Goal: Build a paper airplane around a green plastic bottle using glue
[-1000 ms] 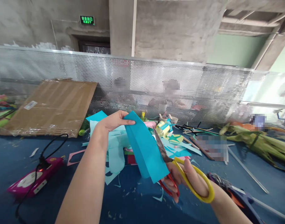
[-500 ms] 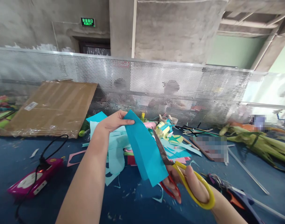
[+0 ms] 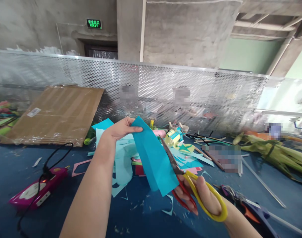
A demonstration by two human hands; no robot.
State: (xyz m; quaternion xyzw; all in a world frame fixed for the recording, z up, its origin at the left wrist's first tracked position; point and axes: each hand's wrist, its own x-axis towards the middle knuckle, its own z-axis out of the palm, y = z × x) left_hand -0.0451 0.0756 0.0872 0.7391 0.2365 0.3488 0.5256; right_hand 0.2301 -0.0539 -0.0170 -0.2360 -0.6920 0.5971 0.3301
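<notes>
My left hand (image 3: 127, 128) pinches the upper corner of a folded sheet of blue paper (image 3: 152, 158), thumb on top. The sheet hangs down to the right over the table. My right hand (image 3: 199, 191) holds a pair of scissors (image 3: 174, 163) with one yellow and one red handle loop. Its thumb is through the yellow loop, and its fingers are in the red one. The blades point up and left along the right edge of the paper; whether they cut into it I cannot tell. Light blue paper scraps (image 3: 123, 165) lie behind and beneath the sheet.
A wrapped cardboard panel (image 3: 59, 112) leans at the back left. A purple power strip (image 3: 39, 190) with a black cable sits at left. Glue bottles (image 3: 172, 137), a tablet-like object (image 3: 222, 158), a glue gun (image 3: 250, 208) and corn husks (image 3: 269, 148) are around. A perforated metal screen (image 3: 155, 86) stands behind.
The red handle loop and the fingers in it have shifted slightly down and right, away from the paper. The left hand and the sheet stay nearly the same.
</notes>
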